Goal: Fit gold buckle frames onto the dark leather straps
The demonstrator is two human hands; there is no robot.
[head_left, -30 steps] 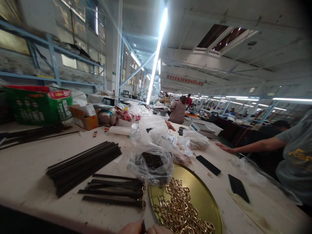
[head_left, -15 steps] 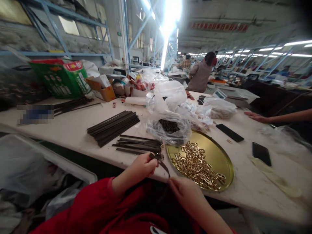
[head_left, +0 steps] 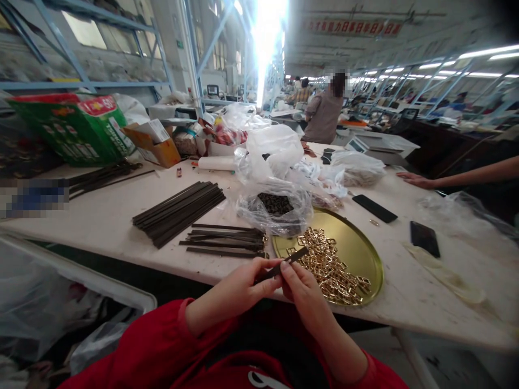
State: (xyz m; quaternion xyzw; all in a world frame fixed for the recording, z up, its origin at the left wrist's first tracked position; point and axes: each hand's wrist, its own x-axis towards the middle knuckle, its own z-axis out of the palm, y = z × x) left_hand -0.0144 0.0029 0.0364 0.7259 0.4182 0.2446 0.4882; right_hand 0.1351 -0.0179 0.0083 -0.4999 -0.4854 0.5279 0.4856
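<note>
Both hands meet at the near table edge and pinch one dark strap (head_left: pixel 292 258) between them. My left hand (head_left: pixel 243 283) grips its lower part, fingers closed. My right hand (head_left: pixel 302 289) pinches it just above, and the strap's free end pokes up towards the gold round tray (head_left: pixel 365 254). A heap of gold buckles (head_left: pixel 328 265) lies in that tray. Left of the tray lie a few straps with buckles fitted (head_left: pixel 227 240), and further left a bundle of plain dark straps (head_left: pixel 180 210).
A clear bag of dark small parts (head_left: pixel 275 208) sits behind the tray among other plastic bags. Two black phones (head_left: pixel 424 237) lie to the right. Another person's hand (head_left: pixel 416 180) rests on the far right edge. A green carton (head_left: pixel 77 129) stands far left.
The view dropped from the ceiling to the table. My hands came together and raised the strap, whose end now points up towards the tray.
</note>
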